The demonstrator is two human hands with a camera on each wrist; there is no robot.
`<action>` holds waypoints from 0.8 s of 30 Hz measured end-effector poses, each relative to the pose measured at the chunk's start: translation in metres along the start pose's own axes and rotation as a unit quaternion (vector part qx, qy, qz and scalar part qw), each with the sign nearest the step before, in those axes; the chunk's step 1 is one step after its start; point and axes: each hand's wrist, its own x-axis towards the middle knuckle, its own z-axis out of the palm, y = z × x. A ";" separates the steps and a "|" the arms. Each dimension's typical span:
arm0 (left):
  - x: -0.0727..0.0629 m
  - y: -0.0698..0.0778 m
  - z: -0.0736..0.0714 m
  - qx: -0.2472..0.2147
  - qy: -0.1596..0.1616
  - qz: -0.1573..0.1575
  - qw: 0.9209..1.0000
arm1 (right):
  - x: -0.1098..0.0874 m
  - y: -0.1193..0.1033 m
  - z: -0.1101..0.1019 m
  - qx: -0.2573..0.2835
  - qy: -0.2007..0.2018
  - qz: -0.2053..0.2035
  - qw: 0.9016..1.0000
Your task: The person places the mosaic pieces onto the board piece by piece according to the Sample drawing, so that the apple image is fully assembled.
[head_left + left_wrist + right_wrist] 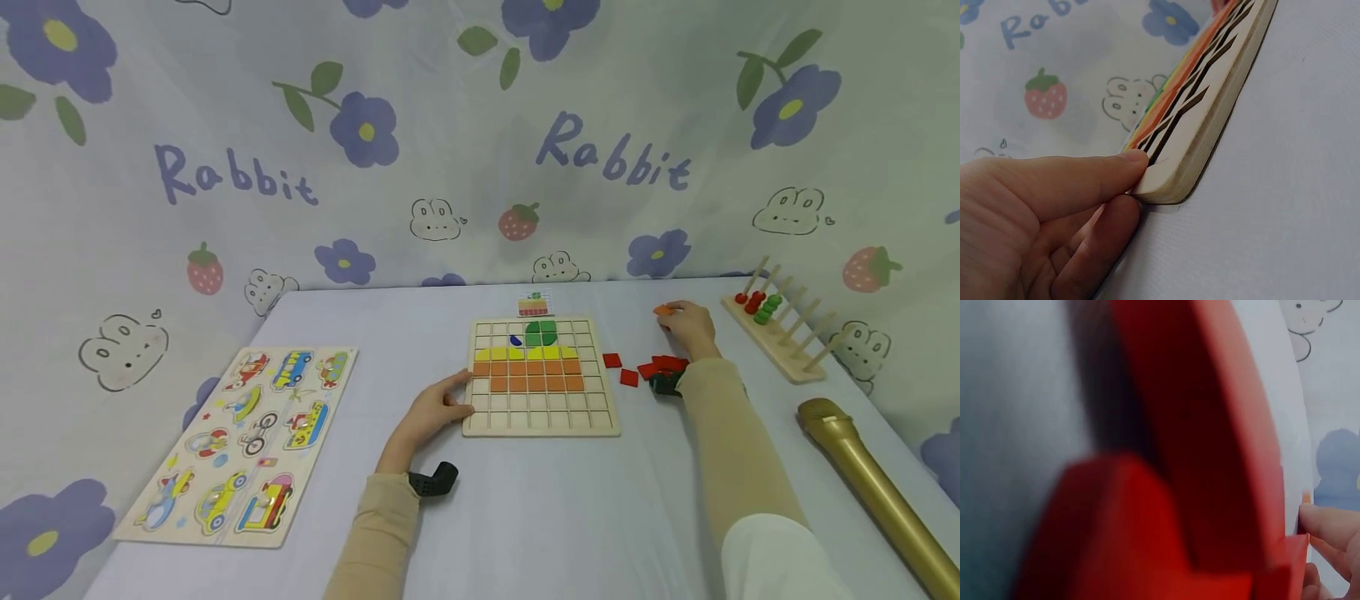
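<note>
A wooden grid board (540,423) lies flat in the middle, with rows of orange and yellow tiles (534,367), green pieces (542,333) and a small blue piece (516,340) in its squares. My left hand (431,414) holds the board's left edge; in the left wrist view the thumb (1129,161) lies on its corner. At the back right, my right hand (692,327) pinches an orange tile (663,310) between thumb and fingers. Red tiles (663,365) lie near my right wrist, and they loom large and blurred in the right wrist view.
Behind the board is a small picture card (534,303). To the left lies a vehicle puzzle board (247,442). At the right stand a wooden peg rack with beads (787,346) and a gold microphone (870,475). Two loose red tiles (628,378) lie beside the grid board.
</note>
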 end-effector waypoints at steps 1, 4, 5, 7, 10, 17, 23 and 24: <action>0.000 0.001 0.000 -0.001 0.000 -0.001 1.000 | 0.000 0.000 0.000 -0.007 0.004 0.000 1.000; -0.001 0.003 0.000 -0.004 -0.001 -0.002 1.000 | 0.000 0.000 0.001 -0.012 0.020 -0.006 1.000; -0.001 0.003 -0.001 -0.004 -0.001 -0.002 1.000 | 0.000 0.000 0.002 -0.014 0.026 -0.010 1.000; -0.002 0.004 -0.001 -0.003 -0.001 -0.002 1.000 | 0.000 -0.001 0.003 -0.011 0.044 -0.022 0.999; -0.002 0.003 -0.001 0.000 0.000 -0.004 1.000 | -0.002 -0.008 0.005 0.009 0.060 -0.057 0.997; -0.003 0.004 -0.003 -0.001 0.008 -0.004 1.000 | -0.014 -0.042 0.020 0.087 0.034 -0.128 0.987; -0.004 0.002 0.000 -0.004 0.004 -0.003 1.000 | -0.029 -0.069 0.047 0.237 -0.069 -0.087 0.965; -0.004 0.002 0.001 -0.006 0.003 -0.002 1.000 | -0.032 -0.073 0.051 0.264 -0.091 -0.077 0.957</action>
